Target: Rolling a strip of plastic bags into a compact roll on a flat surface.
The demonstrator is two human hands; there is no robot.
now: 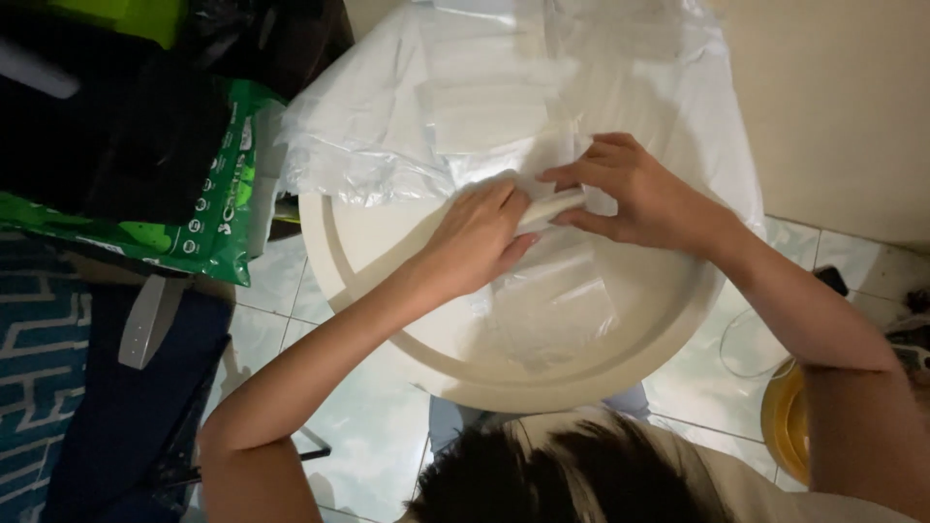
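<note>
Both hands, left (480,237) and right (639,194), pinch a slim, rolled white strip (554,205) between their fingertips above clear plastic sheets (542,310) spread on a round cream counter (387,320).

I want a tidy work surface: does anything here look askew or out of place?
Mostly the clear plastic sheets: they lie crumpled and spill over the far rim of the round white table. Both hands, left hand and right hand, grip a small white roll. Nothing looks spilled or broken.
</note>
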